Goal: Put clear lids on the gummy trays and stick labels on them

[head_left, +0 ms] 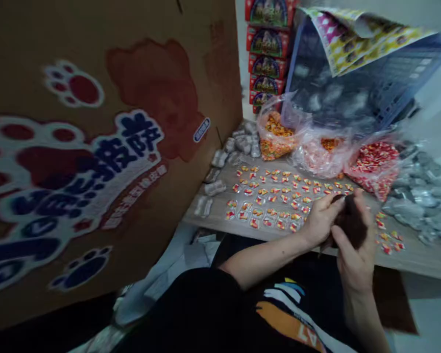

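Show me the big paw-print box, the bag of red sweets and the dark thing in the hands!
paw-print box (108, 152), head view, middle of its printed side.
red sweets bag (375, 164), head view, its bulging front.
dark brown thing (353, 223), head view, its middle between both hands.

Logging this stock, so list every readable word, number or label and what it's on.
"A7", roughly: white print on the black shirt, partly cut off.
Cardboard carton: big blue Chinese characters among paw prints, too blurred to read.
Blue oval sticker on it: unreadable.
Stacked red boxes: too blurred.
Dark brown object in left hand and right hand: no text seen.
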The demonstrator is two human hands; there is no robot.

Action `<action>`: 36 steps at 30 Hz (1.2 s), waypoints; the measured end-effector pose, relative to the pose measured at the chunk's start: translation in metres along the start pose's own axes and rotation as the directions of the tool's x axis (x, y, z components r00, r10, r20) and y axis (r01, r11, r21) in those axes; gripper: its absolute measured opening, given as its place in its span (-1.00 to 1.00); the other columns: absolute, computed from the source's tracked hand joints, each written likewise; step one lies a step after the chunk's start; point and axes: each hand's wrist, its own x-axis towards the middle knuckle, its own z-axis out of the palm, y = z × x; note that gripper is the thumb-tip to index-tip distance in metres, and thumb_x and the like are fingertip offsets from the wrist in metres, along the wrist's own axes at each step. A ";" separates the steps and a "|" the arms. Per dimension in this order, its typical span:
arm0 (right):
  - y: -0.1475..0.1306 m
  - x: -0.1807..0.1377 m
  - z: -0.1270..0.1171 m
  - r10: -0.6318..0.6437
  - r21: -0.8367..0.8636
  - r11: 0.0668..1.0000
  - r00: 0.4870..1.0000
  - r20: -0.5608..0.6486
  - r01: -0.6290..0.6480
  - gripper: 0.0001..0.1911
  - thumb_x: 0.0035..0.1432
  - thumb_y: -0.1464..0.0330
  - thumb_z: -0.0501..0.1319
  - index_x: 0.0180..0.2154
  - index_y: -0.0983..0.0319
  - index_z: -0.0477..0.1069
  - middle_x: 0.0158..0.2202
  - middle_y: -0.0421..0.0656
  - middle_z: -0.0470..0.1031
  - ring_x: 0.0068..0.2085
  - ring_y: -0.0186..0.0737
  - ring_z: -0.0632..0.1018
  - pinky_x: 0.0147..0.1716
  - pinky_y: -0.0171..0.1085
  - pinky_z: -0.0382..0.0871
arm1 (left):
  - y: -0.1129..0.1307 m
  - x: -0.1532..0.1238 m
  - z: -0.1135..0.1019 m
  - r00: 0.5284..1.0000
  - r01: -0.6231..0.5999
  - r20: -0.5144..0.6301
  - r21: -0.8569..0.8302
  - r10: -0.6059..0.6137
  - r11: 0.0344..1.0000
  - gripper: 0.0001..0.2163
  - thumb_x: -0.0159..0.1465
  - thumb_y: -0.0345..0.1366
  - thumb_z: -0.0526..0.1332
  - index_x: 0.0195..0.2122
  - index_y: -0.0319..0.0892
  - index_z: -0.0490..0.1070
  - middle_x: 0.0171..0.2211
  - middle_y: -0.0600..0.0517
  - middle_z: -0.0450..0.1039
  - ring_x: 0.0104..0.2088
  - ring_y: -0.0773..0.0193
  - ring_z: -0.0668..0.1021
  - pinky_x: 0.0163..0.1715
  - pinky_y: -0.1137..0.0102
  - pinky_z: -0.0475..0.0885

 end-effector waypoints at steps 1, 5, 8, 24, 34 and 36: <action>0.003 0.002 -0.003 -0.014 -0.026 1.000 1.000 -0.011 0.014 -0.40 0.16 0.31 0.36 0.23 0.03 0.34 0.39 -0.11 0.22 0.39 0.04 0.23 0.38 0.19 0.01 | -0.010 0.002 0.000 0.998 0.057 0.020 -0.018 -0.057 0.998 -0.58 -0.03 0.00 0.48 -0.37 -0.26 0.50 -0.45 0.03 0.49 -0.43 0.34 0.47 -0.36 0.46 0.35; 0.008 0.007 -0.011 -0.010 -0.084 0.996 0.971 -0.238 -0.010 -0.73 0.18 0.28 0.35 -0.07 0.16 0.54 0.05 -0.07 0.55 0.13 0.00 0.53 0.25 0.10 0.26 | -0.047 0.003 0.005 0.992 0.122 0.013 0.107 -0.124 0.987 -0.61 0.14 0.04 0.34 -0.36 -0.26 0.50 -0.38 -0.05 0.54 -0.32 0.21 0.54 -0.21 0.33 0.44; 0.012 0.012 -0.019 0.066 -0.051 0.993 0.855 -0.515 -0.107 -0.79 0.21 0.20 0.32 -0.27 0.22 0.53 -0.25 -0.13 0.63 -0.17 -0.13 0.63 -0.01 -0.08 0.47 | -0.066 -0.004 0.014 1.000 0.018 0.006 0.369 -0.022 0.929 -0.68 0.33 -0.06 0.18 -0.20 -0.23 0.53 -0.19 -0.09 0.58 -0.11 0.13 0.56 0.00 0.27 0.42; 0.047 -0.007 -0.102 0.097 -0.139 0.969 0.827 -0.555 -0.206 -0.62 0.27 0.26 0.26 0.12 0.10 0.41 0.20 -0.09 0.45 0.21 -0.05 0.47 0.27 0.05 0.29 | -0.126 0.018 0.000 0.890 0.347 0.123 0.442 -0.439 0.828 -0.61 0.22 -0.08 0.30 0.00 -0.19 0.52 -0.04 -0.09 0.56 0.02 0.07 0.54 0.10 0.24 0.39; 0.067 -0.025 -0.174 0.061 -0.321 0.879 0.750 -0.659 -0.353 -0.86 0.23 0.26 0.26 -0.20 0.15 0.51 -0.12 -0.12 0.55 -0.04 -0.09 0.54 0.06 -0.06 0.40 | -0.199 0.042 0.032 0.792 0.390 0.133 0.640 -0.595 0.662 -0.56 0.20 0.13 0.24 -0.51 -0.20 0.37 -0.62 0.13 0.24 -0.56 0.38 0.27 -0.53 0.44 0.20; 0.085 -0.020 -0.206 0.002 -0.324 0.848 0.614 -0.789 -0.419 -0.82 0.20 0.23 0.28 -0.20 0.19 0.48 -0.24 -0.15 0.54 -0.19 -0.14 0.54 -0.06 -0.10 0.44 | -0.199 0.047 0.033 0.772 0.351 0.175 0.684 -0.611 0.639 -0.58 0.15 0.11 0.30 -0.50 -0.20 0.38 -0.60 0.13 0.24 -0.55 0.39 0.26 -0.53 0.45 0.18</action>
